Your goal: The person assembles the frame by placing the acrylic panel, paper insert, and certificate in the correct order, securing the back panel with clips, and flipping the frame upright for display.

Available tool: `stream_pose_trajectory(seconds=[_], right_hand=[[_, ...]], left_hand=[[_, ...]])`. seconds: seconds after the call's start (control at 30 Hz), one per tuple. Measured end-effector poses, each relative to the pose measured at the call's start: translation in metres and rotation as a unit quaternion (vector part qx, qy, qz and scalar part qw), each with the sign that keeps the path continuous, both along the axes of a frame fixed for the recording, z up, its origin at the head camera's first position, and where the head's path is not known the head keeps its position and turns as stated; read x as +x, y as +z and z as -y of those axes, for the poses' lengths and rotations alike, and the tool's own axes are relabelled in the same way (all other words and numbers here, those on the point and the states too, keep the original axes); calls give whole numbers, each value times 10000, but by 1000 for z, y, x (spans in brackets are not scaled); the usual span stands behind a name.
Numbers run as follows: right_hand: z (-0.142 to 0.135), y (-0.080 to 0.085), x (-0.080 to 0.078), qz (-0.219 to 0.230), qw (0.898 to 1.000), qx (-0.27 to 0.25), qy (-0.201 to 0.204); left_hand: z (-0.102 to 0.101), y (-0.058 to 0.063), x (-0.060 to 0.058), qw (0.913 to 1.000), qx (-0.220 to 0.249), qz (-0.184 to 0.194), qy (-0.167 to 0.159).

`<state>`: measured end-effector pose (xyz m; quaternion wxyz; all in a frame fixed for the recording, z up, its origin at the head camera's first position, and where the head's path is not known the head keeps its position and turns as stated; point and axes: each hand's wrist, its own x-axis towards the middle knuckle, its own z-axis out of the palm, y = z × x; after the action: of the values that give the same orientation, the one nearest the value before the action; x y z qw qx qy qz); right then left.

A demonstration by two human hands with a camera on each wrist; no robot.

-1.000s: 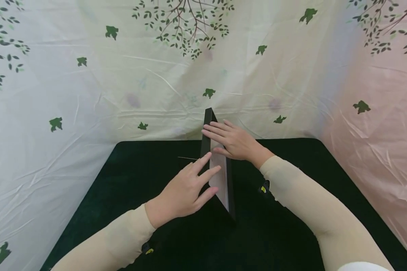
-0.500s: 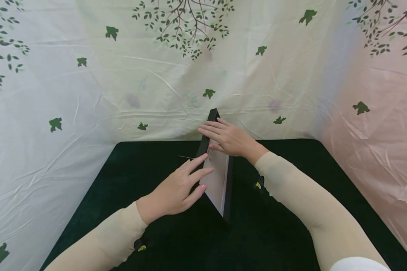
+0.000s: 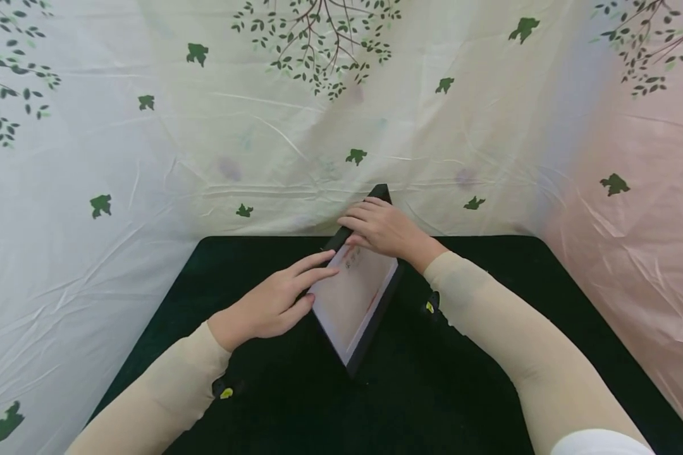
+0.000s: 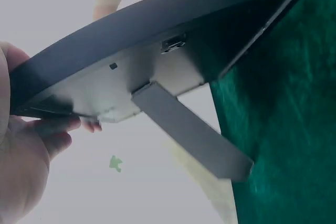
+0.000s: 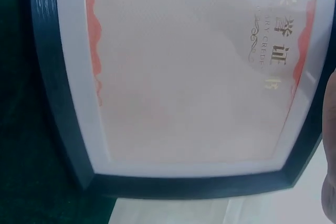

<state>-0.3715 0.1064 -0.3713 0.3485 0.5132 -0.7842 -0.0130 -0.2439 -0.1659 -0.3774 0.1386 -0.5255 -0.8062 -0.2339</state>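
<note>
A black picture frame point(image 3: 377, 318) stands tilted on edge in the middle of the table, a certificate point(image 5: 178, 87) with a red border inside it. My right hand point(image 3: 386, 229) grips the frame's upper edge, thumb on the front and fingers over the rim. At the left edge, my left hand point(image 3: 270, 302) holds the frame, thumb and two fingers spread along the front. The left wrist view shows its other fingers under the rim, and the frame's back with a support leg point(image 4: 194, 132) swung out. From the head view that back is hidden.
Dark green cloth covers the table point(image 3: 467, 392), which has rounded far corners. A pale curtain point(image 3: 284, 139) with printed leaves and branches hangs behind and along both sides. On the frame's back sits a small metal hanger point(image 4: 174, 43).
The frame has turned, so its certificate side shows more; its near corner moved left and its top moved right. My left hand went left with it, while my right hand shifted only slightly.
</note>
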Motion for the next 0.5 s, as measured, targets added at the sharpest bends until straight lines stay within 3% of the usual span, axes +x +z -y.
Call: stream_pose_trajectory(seconds=[0.23, 0.5], right_hand=[[1, 4, 1, -148, 9996, -160, -181], [-4, 9, 1, -205, 9986, -179, -453]], left_hand=[[13, 6, -14, 9990, 67, -94, 425], [22, 12, -30, 9949, -11, -602, 807]])
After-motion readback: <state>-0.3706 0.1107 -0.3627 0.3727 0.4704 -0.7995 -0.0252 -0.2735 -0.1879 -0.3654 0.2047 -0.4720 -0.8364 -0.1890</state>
